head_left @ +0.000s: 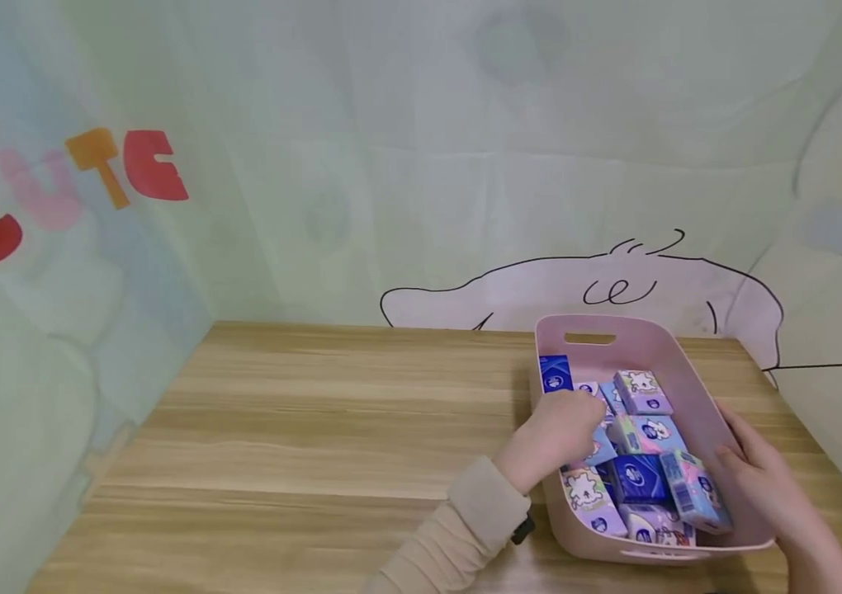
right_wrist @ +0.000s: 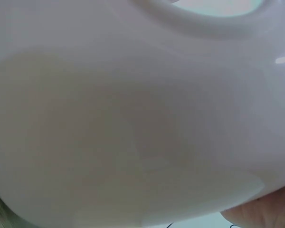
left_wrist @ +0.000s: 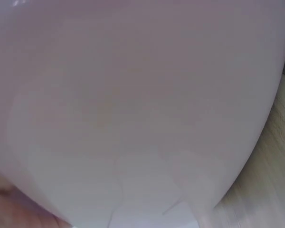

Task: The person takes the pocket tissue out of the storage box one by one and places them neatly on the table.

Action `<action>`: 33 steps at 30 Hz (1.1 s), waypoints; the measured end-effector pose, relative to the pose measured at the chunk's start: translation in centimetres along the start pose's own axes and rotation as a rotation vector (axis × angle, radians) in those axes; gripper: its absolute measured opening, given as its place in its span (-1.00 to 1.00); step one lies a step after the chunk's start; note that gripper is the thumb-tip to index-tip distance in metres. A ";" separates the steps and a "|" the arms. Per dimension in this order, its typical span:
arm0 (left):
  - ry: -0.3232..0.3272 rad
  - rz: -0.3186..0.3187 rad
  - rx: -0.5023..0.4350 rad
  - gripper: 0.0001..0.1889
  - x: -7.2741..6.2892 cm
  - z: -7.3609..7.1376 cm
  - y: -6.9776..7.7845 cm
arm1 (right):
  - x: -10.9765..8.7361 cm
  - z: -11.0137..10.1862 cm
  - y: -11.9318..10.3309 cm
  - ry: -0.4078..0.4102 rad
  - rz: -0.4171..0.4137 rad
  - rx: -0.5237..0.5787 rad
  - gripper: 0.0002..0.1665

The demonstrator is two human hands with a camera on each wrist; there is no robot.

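A pink plastic basket [head_left: 614, 326] stands at the right of the table, full of small tissue packs in blue, lilac and pastel prints. My left hand [head_left: 558, 425] grips its left rim, the fingers curled over the edge by a dark blue tissue pack [head_left: 556, 373]. On the opposite side my right hand [head_left: 759, 470] holds the right rim, thumb over the edge and next to a pastel tissue pack [head_left: 696, 492]. The basket's wall [left_wrist: 147, 95] fills the left wrist view, with part of the left hand [left_wrist: 19, 209] at the lower left. The right wrist view is also mostly wall [right_wrist: 133, 118].
The wooden table [head_left: 302, 437] extends to the left of the basket. Behind it hangs a printed backdrop [head_left: 421, 206] with cartoon drawings and coloured letters. A handle slot [head_left: 590, 338] is cut in the basket's far end.
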State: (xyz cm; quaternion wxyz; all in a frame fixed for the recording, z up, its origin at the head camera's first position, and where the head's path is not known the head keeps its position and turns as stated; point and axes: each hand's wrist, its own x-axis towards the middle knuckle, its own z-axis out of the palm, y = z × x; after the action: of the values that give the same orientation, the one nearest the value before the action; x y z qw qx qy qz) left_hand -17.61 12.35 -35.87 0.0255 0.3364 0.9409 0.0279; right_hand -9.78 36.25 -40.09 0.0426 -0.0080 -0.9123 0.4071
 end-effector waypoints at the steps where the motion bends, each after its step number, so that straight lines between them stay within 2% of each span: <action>1: 0.005 0.003 -0.007 -0.81 0.0 0.0 0.0 | 0.0 0.0 0.1 0.003 -0.006 0.005 -0.34; 4: 0.032 0.021 -0.039 -0.81 -0.1 0.0 -0.2 | -0.1 0.0 0.0 0.000 -0.001 -0.001 -0.34; 11: 0.125 0.067 -0.216 -0.71 -0.5 -0.6 -1.0 | -0.1 0.0 -0.2 -0.018 0.028 -0.021 -0.34; 16: 0.244 0.063 -0.429 -0.70 -0.9 -1.7 -2.2 | -0.1 0.0 0.0 -0.003 0.010 -0.027 -0.34; 19: 0.305 0.055 -0.576 -0.65 -1.2 -2.6 -3.0 | 0.0 0.0 -0.1 -0.017 0.031 0.001 -0.34; 22: 0.328 0.030 -0.717 -0.64 -1.7 -3.5 -4.0 | 0.1 0.0 -0.3 -0.032 0.057 0.021 -0.34; 27: 0.356 -0.051 -0.936 -0.65 -2.7 -4.7 -5.9 | 0.2 0.0 -0.5 -0.041 0.063 0.021 -0.33; 30: 0.395 -0.096 -1.006 -0.63 -3.3 -5.0 -7.4 | 0.2 -0.1 -0.4 -0.047 0.058 0.034 -0.33; 33: 0.426 -0.161 -1.046 -0.64 -3.7 -4.6 -9.1 | 0.3 -0.2 -0.5 -0.057 0.058 0.057 -0.33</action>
State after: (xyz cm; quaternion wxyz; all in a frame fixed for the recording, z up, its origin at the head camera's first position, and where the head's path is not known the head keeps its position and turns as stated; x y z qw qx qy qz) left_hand -20.83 2.79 -31.80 0.0003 0.1931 0.8088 0.5555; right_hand -10.06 36.10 -39.60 0.0048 -0.0217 -0.9005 0.4343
